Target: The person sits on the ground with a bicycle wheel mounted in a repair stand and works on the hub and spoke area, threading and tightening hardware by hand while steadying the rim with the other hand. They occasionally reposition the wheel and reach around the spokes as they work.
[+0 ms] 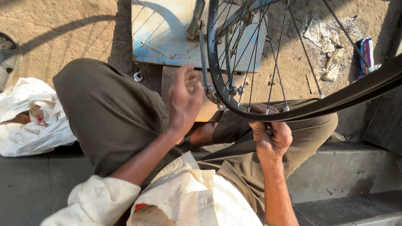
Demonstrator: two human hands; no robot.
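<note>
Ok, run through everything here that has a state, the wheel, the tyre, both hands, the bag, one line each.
Bicycle wheel rim: upright, bare, spokes in place.
Tyre: off the rim along the right side, lying across it.
Right hand: closed around the rim's lower edge.
Left hand: open, fingers loosely curled, holding nothing, beside the rim.
White plastic bag: crumpled on the ground.
Blue board: flat on the ground, worn paint.

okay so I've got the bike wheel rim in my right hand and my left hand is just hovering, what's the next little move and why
Probably bring the left hand across onto the rim to steady it. The right hand grips the rim's lower edge, apparently where the spokes meet it, while the left hand hangs open and holds nothing. The tyre sits loose off the rim at the right, so the wheel may twist under one-handed work.
</note>
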